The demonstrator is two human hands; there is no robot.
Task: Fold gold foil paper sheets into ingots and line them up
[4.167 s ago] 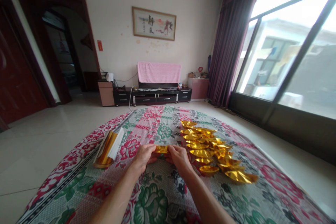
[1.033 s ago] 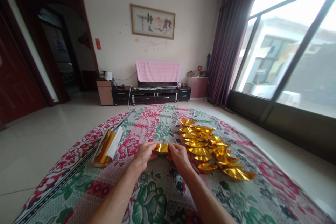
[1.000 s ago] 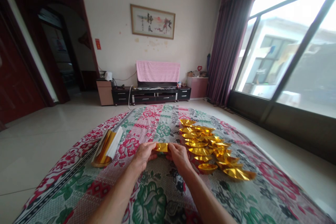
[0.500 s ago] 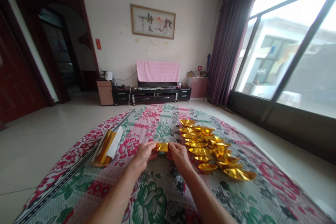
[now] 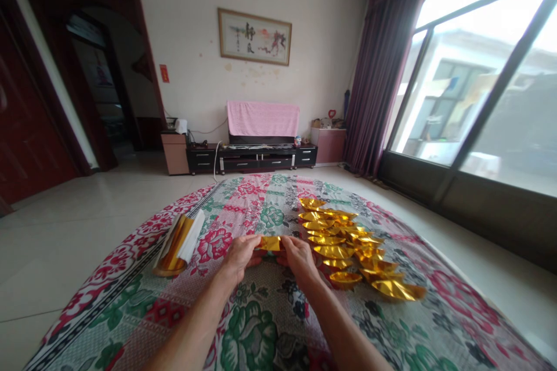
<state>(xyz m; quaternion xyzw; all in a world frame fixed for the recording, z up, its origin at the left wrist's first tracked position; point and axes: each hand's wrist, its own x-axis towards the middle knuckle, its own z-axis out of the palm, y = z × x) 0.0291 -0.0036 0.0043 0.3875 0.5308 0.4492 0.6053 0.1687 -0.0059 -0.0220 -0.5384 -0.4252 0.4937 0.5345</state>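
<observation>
So the left hand [image 5: 239, 256] and right hand [image 5: 299, 255] each pinch one end of a small gold paper [image 5: 270, 243] above the flowery cloth [image 5: 250, 330], probably to keep it straight, while gold boats [image 5: 333, 251] sit off right, seemingly out of the way.

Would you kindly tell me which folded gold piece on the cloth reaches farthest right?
The gold piece lowest in the picture; it reaches farther right than any other and looks the largest.
</observation>
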